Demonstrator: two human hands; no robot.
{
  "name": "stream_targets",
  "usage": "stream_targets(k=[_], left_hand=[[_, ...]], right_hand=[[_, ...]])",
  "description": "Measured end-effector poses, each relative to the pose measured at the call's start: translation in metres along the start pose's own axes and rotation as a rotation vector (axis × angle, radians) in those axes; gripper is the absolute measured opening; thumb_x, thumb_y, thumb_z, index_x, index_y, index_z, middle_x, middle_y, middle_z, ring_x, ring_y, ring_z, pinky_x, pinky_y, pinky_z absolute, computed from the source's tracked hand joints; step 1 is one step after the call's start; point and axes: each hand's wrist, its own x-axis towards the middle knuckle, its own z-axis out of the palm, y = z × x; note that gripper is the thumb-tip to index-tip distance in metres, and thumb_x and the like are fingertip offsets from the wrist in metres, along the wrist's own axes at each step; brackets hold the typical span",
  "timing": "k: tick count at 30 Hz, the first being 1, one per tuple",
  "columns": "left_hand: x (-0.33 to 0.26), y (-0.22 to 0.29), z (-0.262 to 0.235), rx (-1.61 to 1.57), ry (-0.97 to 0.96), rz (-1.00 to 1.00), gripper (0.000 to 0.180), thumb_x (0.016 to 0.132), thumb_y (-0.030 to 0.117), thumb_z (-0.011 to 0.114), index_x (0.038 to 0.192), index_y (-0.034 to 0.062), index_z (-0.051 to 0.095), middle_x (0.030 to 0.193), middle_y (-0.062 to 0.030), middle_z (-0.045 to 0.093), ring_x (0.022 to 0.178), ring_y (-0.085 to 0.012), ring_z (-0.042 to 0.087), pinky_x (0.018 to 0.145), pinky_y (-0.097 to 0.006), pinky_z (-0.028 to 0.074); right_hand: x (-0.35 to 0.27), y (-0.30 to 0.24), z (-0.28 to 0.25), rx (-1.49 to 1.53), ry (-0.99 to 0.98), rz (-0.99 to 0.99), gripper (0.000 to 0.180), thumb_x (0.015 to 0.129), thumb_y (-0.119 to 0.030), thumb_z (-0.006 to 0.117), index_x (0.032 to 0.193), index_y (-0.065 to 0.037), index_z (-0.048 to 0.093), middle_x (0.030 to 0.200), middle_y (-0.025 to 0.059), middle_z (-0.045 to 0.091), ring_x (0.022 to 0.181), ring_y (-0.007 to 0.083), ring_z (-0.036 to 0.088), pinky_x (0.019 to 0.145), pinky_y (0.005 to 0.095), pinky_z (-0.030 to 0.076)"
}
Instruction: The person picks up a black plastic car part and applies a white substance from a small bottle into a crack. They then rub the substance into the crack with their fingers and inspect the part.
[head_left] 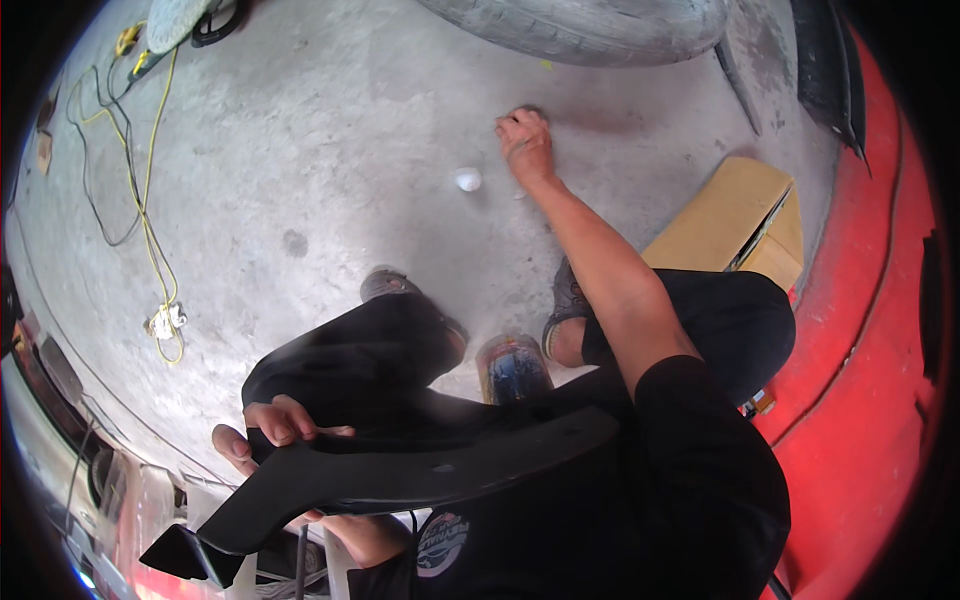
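The left hand [275, 425] holds a black plastic trim panel [400, 475] at lower centre. The right hand [525, 140], fingers curled, picks at something on the concrete floor [320, 150] at upper centre, beside a small white cap [467, 179]; its grip I cannot tell. It must next close on that small piece.

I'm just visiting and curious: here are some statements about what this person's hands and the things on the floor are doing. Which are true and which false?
1. The right hand is down at the grey concrete floor. True.
2. The left hand grips the long black plastic panel. True.
3. The small white round object is held in the right hand. False: it lies on the floor beside that hand, apart from it.
4. The yellow cable is draped over the tan cardboard box. False: it runs across the floor at far left, the box sits at right.
5. A worn grey tyre lies at the top edge. True.
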Motion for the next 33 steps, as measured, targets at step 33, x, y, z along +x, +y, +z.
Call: stream_targets(k=[33], left_hand=[[-0.015,-0.002,0.039,-0.23,-0.02,0.003,0.092,0.075,0.008,0.09,0.148,0.0046,0.035,0.114,-0.0089,0.071,0.108,-0.0242,0.07,0.096,-0.042,0.055]], right_hand=[[0.069,-0.359,-0.436,0.447,-0.457,-1.028,0.022,0.072,0.007,0.07,0.09,-0.001,0.06,0.083,0.0082,0.059,0.074,0.0213,0.06,0.065,0.0311,0.048]])
